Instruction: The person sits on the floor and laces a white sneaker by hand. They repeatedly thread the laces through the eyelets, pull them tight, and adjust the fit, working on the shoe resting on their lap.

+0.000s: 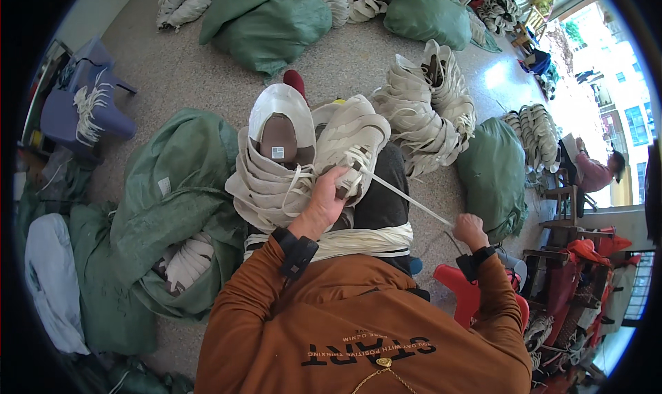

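Observation:
On my lap lies a cream shoe upper [355, 133], partly laced, its toe pointing away from me. My left hand [325, 199] grips it near the tongue and eyelets. A white shoelace [410, 199] runs taut from the eyelets to my right hand [471, 231], which is closed round its far part, out to the right. Left of this upper rests a nested stack of similar uppers [265, 194]; the top one shows a brown insole with a white label. A bundle of loose white laces [365, 241] lies across my thighs, close to my waist.
Green sacks [176, 159] stand at left, another green sack [493, 180] at right, with more at the back. Piled uppers [424, 111] sit on the floor ahead. A purple stool [86, 108] holds laces. A red stool [455, 290] is by my right arm. Another person [596, 170] sits far right.

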Demonstrator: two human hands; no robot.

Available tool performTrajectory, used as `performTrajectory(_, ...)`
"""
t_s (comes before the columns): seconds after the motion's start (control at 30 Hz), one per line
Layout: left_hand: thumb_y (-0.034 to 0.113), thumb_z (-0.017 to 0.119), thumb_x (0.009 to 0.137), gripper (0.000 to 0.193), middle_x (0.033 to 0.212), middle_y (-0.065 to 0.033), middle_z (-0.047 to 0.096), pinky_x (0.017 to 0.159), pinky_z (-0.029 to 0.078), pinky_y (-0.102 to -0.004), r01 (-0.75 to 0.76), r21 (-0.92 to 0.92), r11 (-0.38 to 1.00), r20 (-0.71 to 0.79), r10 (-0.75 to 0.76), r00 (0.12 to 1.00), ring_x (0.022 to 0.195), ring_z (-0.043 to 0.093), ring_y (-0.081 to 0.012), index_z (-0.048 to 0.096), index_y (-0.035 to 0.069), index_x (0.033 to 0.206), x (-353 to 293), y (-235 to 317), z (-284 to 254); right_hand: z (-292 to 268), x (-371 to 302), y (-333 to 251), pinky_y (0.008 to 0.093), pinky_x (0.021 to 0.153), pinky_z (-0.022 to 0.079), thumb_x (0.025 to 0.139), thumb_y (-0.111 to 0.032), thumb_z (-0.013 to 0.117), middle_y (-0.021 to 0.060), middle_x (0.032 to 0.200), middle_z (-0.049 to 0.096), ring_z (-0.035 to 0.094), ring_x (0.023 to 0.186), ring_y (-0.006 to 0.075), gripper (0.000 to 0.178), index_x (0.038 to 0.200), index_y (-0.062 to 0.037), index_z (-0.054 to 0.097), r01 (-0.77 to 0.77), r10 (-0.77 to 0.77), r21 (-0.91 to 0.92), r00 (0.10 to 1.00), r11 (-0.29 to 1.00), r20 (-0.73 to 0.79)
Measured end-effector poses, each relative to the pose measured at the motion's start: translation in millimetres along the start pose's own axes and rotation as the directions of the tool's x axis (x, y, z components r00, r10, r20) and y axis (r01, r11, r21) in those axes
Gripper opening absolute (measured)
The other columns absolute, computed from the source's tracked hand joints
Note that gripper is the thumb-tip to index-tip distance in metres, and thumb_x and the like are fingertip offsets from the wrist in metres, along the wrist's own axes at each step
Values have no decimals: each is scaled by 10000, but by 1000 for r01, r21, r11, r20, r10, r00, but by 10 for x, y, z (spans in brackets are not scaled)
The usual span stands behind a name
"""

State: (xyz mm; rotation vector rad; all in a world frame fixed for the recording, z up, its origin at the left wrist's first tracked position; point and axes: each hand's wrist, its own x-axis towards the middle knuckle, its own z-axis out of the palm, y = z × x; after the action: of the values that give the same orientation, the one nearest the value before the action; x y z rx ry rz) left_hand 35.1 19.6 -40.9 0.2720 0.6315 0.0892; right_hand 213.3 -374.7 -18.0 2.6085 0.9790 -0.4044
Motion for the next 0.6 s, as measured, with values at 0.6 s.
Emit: performTrajectory(0.6, 240, 635, 942, 319, 1144, -49, 675, 924, 503, -402, -66, 68, 996, -39, 68, 997, 1040, 632, -194, 628, 89, 1222, -68, 23, 11, -1127, 696, -1842, 423, 568, 454, 931, -127, 633, 165, 670, 577, 593, 624, 359, 157, 837, -20, 566, 482, -276, 714, 876, 509, -394)
